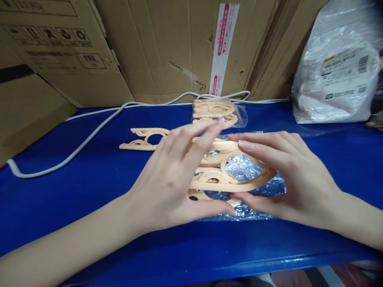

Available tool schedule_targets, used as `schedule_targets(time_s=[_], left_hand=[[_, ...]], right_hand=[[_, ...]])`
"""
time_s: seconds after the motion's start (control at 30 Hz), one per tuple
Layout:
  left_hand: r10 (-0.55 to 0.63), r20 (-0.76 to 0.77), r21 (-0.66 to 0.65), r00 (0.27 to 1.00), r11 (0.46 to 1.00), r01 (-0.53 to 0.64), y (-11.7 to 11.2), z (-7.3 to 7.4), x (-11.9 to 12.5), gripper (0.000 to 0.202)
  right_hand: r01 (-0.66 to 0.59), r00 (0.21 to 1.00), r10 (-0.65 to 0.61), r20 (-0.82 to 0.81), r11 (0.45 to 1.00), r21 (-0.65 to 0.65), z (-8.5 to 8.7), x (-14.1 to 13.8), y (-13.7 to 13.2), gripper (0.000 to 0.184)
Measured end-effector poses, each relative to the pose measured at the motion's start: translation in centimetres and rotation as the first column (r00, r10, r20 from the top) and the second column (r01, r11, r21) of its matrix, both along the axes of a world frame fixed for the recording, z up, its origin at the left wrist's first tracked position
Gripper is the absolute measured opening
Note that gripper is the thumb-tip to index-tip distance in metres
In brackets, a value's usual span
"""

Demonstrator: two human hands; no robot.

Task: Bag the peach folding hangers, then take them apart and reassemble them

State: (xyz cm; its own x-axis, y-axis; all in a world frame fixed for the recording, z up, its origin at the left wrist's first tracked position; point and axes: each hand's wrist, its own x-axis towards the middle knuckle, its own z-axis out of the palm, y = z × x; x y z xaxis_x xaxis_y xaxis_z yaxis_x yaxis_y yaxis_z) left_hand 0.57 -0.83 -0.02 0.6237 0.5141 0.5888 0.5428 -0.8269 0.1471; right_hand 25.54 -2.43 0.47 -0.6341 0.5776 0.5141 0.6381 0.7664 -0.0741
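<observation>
My left hand (176, 179) and my right hand (287, 175) close from both sides around a stack of beige plastic hangers (233, 175). The stack lies on a clear plastic bag (254, 187) on the blue table (89, 179). Both hands have thumb below and fingers above the stack, touching its edges. A loose beige hanger (143, 139) lies flat behind my left hand. Farther back sits a bagged pack of the same hangers (218, 111).
Cardboard boxes (167, 48) stand along the back edge. A white plastic bag with labels (338, 67) sits at the back right. A white cable (89, 135) runs across the table's left side. The front edge of the table is close below my wrists.
</observation>
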Motion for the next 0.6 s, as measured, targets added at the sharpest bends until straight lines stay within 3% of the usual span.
schedule_targets(time_s=[0.07,0.17,0.23,0.3,0.37,0.6], left_hand=[[0.073,0.160,-0.169,0.984,0.985,-0.046,-0.1,0.3,0.0,0.095],[0.275,0.362,-0.454,0.891,0.887,-0.089,-0.2,0.9,0.1,0.065],[0.342,0.356,-0.620,0.870,0.783,-0.054,-0.2,1.5,0.3,0.040],[0.331,0.287,-0.732,0.899,0.681,-0.017,-0.4,1.9,0.5,0.034],[0.295,0.235,-0.784,0.926,0.621,0.001,-0.6,2.2,0.8,0.031],[0.267,0.216,-0.849,0.939,0.526,0.046,-0.4,2.2,1.3,0.019]], right_hand=[[0.033,0.999,-0.033,-0.008,0.998,0.055,-0.2,0.2,0.0,0.083],[0.098,0.995,-0.094,-0.044,0.989,0.108,-0.4,0.1,-0.2,0.089],[0.122,0.991,-0.115,-0.062,0.986,0.116,-0.4,-0.1,-0.4,0.093],[0.123,0.991,-0.115,-0.071,0.986,0.113,-0.4,-0.3,-0.6,0.096],[0.105,0.993,-0.098,-0.066,0.989,0.105,-0.4,-0.5,-0.7,0.097],[0.070,0.997,-0.067,-0.037,0.995,0.069,-0.5,-0.8,-0.4,0.096]])
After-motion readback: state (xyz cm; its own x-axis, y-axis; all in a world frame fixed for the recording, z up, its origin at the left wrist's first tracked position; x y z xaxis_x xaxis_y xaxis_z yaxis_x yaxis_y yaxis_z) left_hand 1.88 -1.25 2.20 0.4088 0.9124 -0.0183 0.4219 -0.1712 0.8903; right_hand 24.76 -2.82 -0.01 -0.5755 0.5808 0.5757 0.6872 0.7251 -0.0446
